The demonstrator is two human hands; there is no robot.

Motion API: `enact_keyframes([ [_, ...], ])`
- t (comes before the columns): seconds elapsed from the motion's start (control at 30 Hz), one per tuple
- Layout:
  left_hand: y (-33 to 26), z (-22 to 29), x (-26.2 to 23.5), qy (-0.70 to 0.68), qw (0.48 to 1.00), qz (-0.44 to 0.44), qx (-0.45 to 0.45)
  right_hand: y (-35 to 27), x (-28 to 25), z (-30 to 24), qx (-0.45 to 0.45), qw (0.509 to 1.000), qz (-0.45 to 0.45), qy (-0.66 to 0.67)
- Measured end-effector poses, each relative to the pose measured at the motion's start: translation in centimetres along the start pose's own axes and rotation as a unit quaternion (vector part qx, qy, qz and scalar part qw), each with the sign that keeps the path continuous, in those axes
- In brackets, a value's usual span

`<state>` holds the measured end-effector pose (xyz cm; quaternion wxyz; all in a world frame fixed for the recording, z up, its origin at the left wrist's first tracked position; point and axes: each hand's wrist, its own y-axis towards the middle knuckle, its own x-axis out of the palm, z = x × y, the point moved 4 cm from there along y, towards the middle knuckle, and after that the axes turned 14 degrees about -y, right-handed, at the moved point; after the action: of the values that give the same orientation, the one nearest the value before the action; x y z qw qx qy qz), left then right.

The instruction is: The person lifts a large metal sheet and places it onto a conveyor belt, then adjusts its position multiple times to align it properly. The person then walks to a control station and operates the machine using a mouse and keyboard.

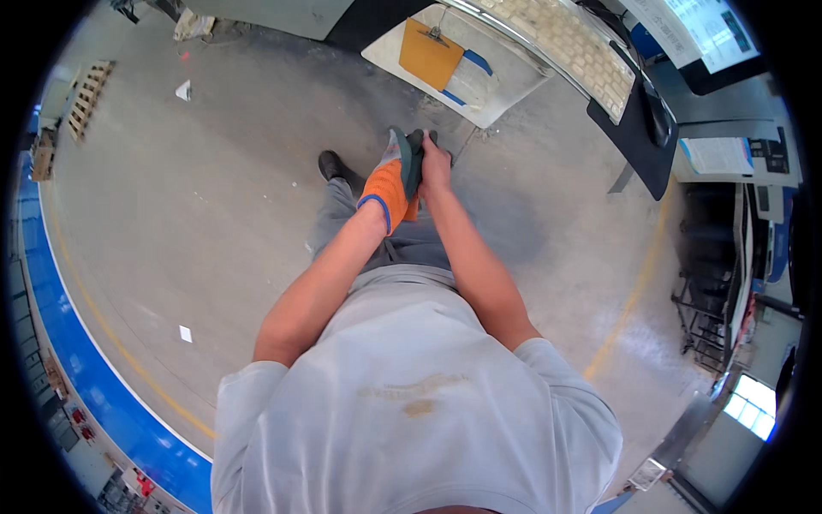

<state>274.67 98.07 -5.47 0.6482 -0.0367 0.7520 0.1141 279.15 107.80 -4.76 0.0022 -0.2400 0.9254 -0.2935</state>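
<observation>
Both my hands meet in front of my waist, pressed close together. On my left hand is an orange work glove with a dark grey-green palm and a blue-edged cuff; its fingers are mostly hidden where they meet the other hand. My right hand is bare and closed on the dark glove material between the hands. Another bit of orange fabric shows below, between my wrists; whether it belongs to a second glove, I cannot tell.
Ahead, a pale shelf carries a brown clipboard. To its right are a keyboard, a black mouse and a screen. A wooden pallet lies far left. Black racks stand at right.
</observation>
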Motion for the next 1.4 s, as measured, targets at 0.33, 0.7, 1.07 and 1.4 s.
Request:
enact_keyframes([
  [0.33, -1.2, -2.6, -7.6, -0.886, 0.382, 0.125, -0.232, -3.6, 1.7, -3.6, 0.029, 0.979, -0.204, 0.012],
  [0.7, -5.1, -0.3, -11.3, -0.918, 0.339, -0.074, -0.192, 8.9, -12.4, -8.0, -0.088, 0.995, 0.006, 0.043],
  [1.07, 0.3, -3.5, -3.4, -0.875, 0.265, 0.187, -0.359, -1.2, 4.0, -6.5, -0.207, 0.943, -0.175, -0.194],
  [1.4, 5.5, -8.8, -2.7, -0.917, 0.241, -0.034, -0.317, 1.6, 4.8, -7.5, -0.404, 0.781, -0.086, -0.468],
])
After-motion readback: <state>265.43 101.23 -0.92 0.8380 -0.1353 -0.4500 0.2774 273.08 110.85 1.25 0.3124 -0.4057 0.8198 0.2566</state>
